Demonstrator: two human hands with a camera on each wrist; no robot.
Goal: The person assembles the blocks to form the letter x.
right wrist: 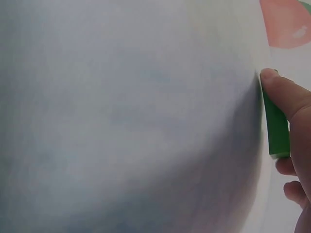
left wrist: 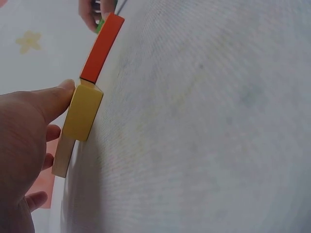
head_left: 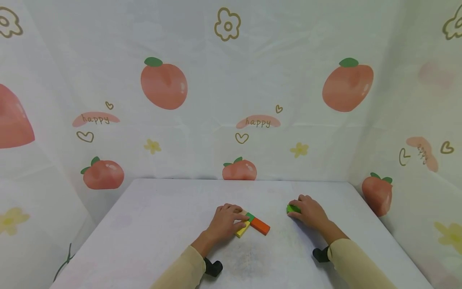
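Note:
My left hand [head_left: 225,221] rests on a small group of joined blocks, its thumb touching the yellow block [left wrist: 83,114] and its index fingertip at a small green block [head_left: 250,217]. An orange-red block [head_left: 260,226] extends to the right from the green one. A plain wooden block [left wrist: 63,155] lies at the other end, partly covered by the fingers in the head view. To the right, apart from the group, my right hand [head_left: 311,210] pinches a green block [right wrist: 276,124] between thumb and fingers, close over the tabletop.
The white tabletop [head_left: 162,224] extends around both hands. Behind it hangs a pale cloth [head_left: 202,144] printed with fruit, flowers and hearts. Black wrist mounts [head_left: 213,268] sit under the sleeves. A thin dark cord [head_left: 64,263] shows at the table's left edge.

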